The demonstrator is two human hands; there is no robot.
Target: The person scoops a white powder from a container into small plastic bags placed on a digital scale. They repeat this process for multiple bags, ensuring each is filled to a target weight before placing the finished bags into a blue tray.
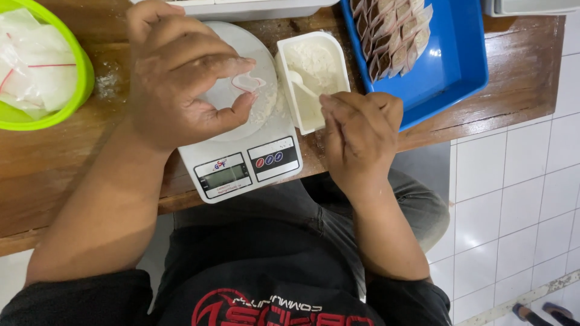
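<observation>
The left hand (175, 72) pinches a small clear bag (249, 83) open by its red-lined mouth, above the scale (241, 163) plate. The right hand (359, 130) rests closed beside the white tub (314, 75) of powder, where a spoon (300, 81) lies; whether its grip holds anything cannot be told. The mouth should stay wide and level over the plate, so that spilled powder lands there rather than on the wooden surface (60, 157).

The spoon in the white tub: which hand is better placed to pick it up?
Probably the right hand: it rests at the white tub, nearest the spoon. The left hand pinches a small clear bag over the scale.
</observation>
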